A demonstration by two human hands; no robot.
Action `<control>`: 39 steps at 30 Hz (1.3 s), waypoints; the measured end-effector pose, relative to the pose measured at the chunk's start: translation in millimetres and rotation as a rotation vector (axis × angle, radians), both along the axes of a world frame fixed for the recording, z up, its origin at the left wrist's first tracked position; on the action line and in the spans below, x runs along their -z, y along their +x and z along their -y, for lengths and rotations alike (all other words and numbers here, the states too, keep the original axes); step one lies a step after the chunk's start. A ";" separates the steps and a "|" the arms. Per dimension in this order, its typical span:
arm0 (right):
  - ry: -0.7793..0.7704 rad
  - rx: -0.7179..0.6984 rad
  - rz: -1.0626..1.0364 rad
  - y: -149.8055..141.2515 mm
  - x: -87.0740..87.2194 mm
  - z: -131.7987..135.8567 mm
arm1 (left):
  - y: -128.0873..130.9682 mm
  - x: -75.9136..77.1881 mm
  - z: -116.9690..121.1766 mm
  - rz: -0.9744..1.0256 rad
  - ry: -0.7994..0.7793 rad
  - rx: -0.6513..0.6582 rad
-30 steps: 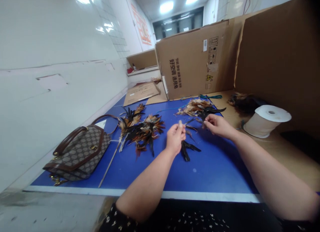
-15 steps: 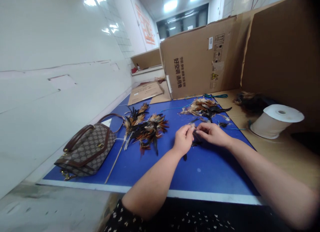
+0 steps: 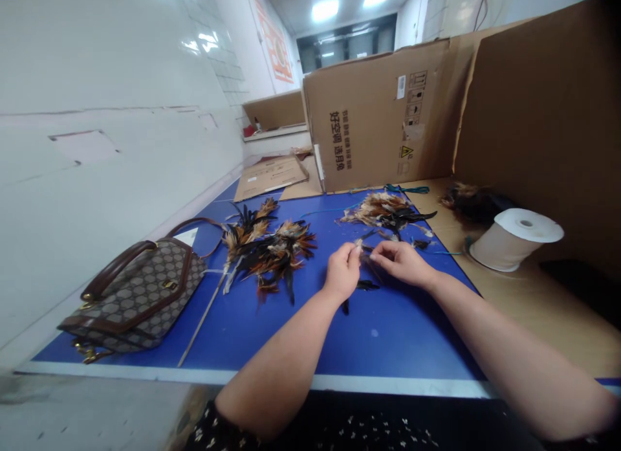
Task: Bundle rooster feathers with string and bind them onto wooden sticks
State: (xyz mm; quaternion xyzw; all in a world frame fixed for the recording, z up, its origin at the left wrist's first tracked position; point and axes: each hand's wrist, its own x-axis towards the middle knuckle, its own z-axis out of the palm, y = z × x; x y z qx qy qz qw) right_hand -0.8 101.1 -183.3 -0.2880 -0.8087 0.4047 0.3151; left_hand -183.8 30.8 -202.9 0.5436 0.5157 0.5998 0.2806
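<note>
My left hand [image 3: 342,270] is closed in a pinch on the quill ends of a small bunch of dark feathers [image 3: 365,285], which hang below it over the blue table [image 3: 301,334]. My right hand [image 3: 400,262] sits just to its right, fingers pinched together at the same feather ends. A finished-looking cluster of black and orange feathers [image 3: 264,249] lies left of my hands. A loose pile of brown and black feathers [image 3: 385,210] lies behind them.
A patterned brown handbag [image 3: 133,296] stands at the table's left front. A thin rod [image 3: 201,320] lies beside it. A white spool [image 3: 514,239] sits at the right on cardboard. Tall cardboard boxes [image 3: 388,131] wall off the back and right. A white wall runs along the left.
My right hand came in from the loose pile to meet my left hand. The two hands now pinch the same small bunch of feathers. The camera swayed slightly.
</note>
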 end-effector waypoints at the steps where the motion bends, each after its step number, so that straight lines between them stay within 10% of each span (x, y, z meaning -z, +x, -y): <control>1: -0.014 0.012 -0.005 -0.5 0.1 0.5 | -0.4 -0.1 -0.1 -0.002 0.001 -0.004; 14: 0.038 0.137 -0.087 -4.3 1.3 3.6 | 0.0 -20.8 8.3 -0.110 0.248 -0.163; 23: 0.185 0.144 -0.085 -6.1 -5.1 11.1 | 9.0 2.9 2.6 0.081 -0.141 0.083; 34: 0.331 0.143 -0.161 -6.3 5.0 10.6 | 18.9 -2.8 6.7 0.619 -0.338 0.385; 39: 0.372 0.193 0.131 -2.6 -10.0 -38.8 | 15.2 -3.5 1.7 0.748 -0.369 0.362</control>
